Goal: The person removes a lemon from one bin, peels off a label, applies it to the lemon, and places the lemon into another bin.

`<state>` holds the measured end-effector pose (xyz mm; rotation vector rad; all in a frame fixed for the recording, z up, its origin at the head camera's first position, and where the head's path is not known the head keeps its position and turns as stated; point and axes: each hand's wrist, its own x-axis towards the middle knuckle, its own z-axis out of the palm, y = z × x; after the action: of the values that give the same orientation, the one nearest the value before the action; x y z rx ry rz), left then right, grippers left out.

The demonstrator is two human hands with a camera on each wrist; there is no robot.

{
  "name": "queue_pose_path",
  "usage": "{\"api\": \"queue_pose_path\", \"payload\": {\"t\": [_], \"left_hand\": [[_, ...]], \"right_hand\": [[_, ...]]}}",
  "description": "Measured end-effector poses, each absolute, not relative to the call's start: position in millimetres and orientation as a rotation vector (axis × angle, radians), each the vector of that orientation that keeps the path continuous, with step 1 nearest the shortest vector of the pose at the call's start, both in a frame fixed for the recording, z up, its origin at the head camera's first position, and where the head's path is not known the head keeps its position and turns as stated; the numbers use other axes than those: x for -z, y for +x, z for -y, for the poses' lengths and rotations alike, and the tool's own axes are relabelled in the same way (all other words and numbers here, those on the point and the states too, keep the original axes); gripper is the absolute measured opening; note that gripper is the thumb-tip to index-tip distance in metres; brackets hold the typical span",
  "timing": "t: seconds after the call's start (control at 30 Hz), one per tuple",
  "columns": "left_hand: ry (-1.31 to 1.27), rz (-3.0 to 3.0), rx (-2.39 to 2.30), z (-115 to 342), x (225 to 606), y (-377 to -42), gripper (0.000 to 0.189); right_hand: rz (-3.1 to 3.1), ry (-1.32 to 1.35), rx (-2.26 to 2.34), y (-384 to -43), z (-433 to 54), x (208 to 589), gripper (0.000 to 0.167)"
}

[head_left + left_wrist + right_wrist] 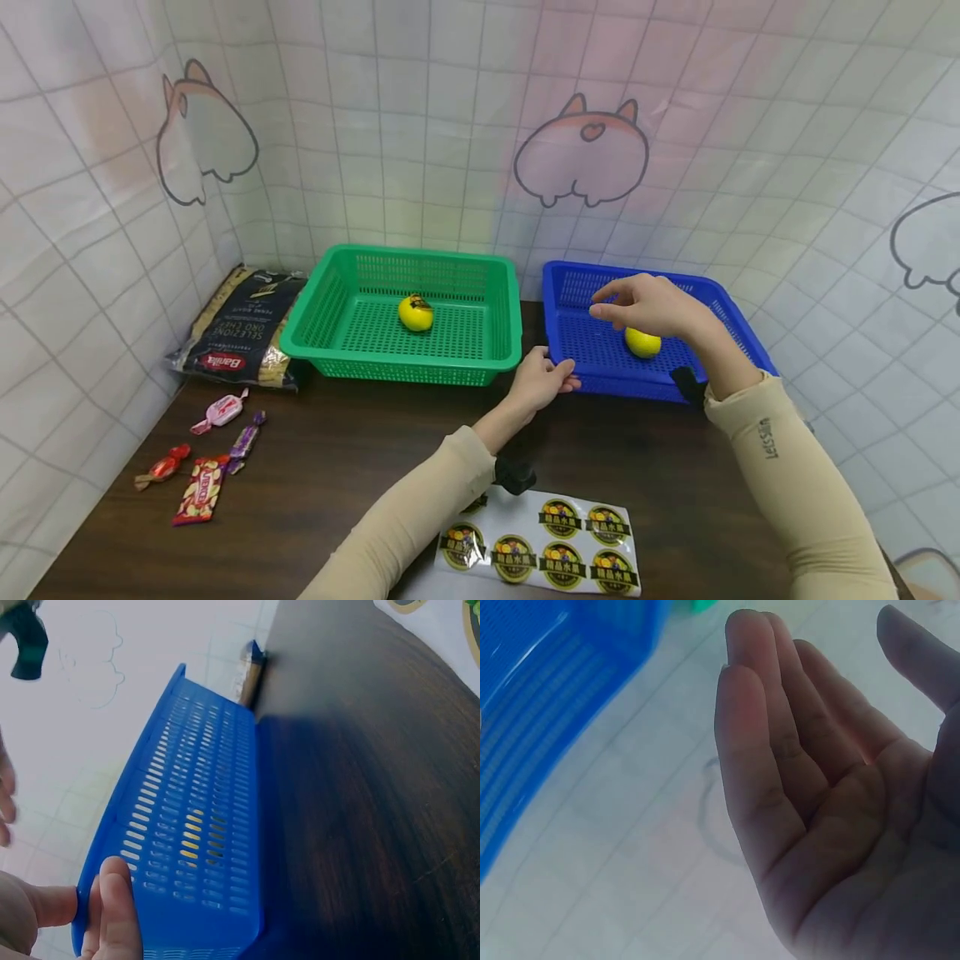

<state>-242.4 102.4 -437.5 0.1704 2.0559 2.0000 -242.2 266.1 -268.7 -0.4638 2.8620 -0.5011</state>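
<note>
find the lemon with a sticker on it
In the head view, the stickered lemon sits inside the green basket, left of the blue basket.

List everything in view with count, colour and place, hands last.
Baskets: 2, green left, blue right, table's back
Lemons: 2, yellow, one per basket
Pasta bag: 1, black, left of green basket
Candies: 3, pink, purple, red, table's left
Packet: 1, red and yellow, beside candies
Sticker sheet: 1, white, table's front
Table: 1, dark brown, underneath
Backdrop: patterned, mostly white, behind
Wrist devices: 2, black, at wrists
Sleeves: 2, cream, on arms
Left hand: 1, gripping blue basket's rim
Right hand: 1, above blue basket
</note>
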Motion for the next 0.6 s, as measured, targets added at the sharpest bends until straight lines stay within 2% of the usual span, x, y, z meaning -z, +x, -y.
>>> {"api": "queue_pose_path", "payload": {"t": [0.33,0.6], "left_hand": [[0.151,-2.048,-1.984,-102.2,435.5,-242.5,0.050],[0.115,-2.125,-1.937,-102.4,431.9,-240.7,0.045]], "right_hand": [[-2.792,-0.248,0.632,-303.3,-295.2,277.6,0.059],[-2.745,-0.133,0.632,-326.8,-304.3,290.5,0.065]]}}
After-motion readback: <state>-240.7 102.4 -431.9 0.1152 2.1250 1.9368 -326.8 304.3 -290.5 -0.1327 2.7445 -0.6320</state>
